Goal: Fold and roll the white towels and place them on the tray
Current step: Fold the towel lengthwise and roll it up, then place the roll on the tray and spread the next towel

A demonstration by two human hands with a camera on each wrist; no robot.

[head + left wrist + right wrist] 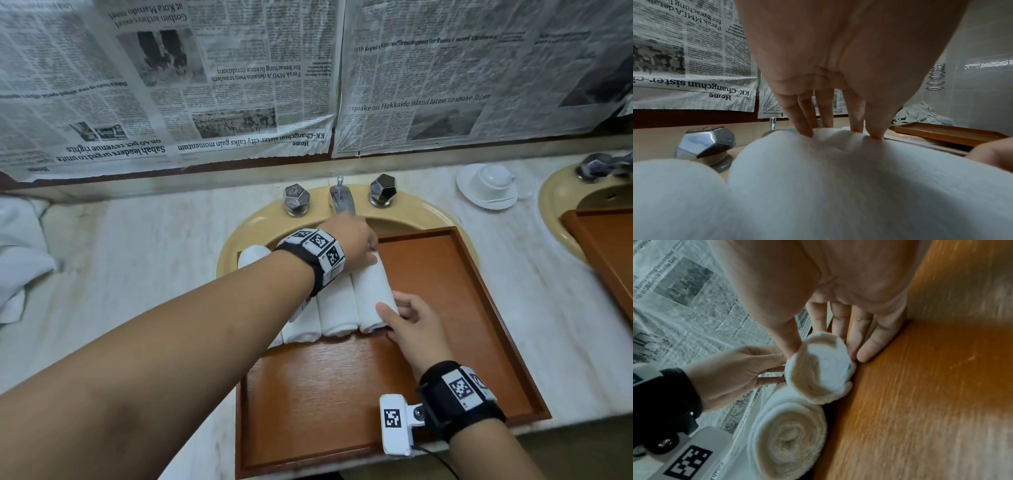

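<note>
— What are your hands doing on the tray [479, 308]?

— You are working both hands on the rightmost rolled towel [371, 294], which is lying on the wooden tray set over the sink [239, 236]. Your left hand [352, 245] is reaching across to its far end, fingers [805, 129] nearly straight and pressing their tips into the cloth. Your right hand [412, 325] is pinching the near end, thumb on one side and fingers [869, 352] on the other, with the spiral end of the roll showing between them.

— And the other towels?

— Another rolled towel [337, 311] is lying just beside the first, touching it, and more rolls [301, 325] are showing to its left, partly hidden under your left forearm. A heap of loose towels [20, 260] is sitting well apart at the left end of the marble tabletop [137, 257].

— Anything else around you?

— The tap [340, 200] is standing behind the tray between two faceted handles, newspaper [205, 85] is covering the wall above, and an upturned cup on a saucer [488, 185] is resting near a second tray [603, 246].
</note>
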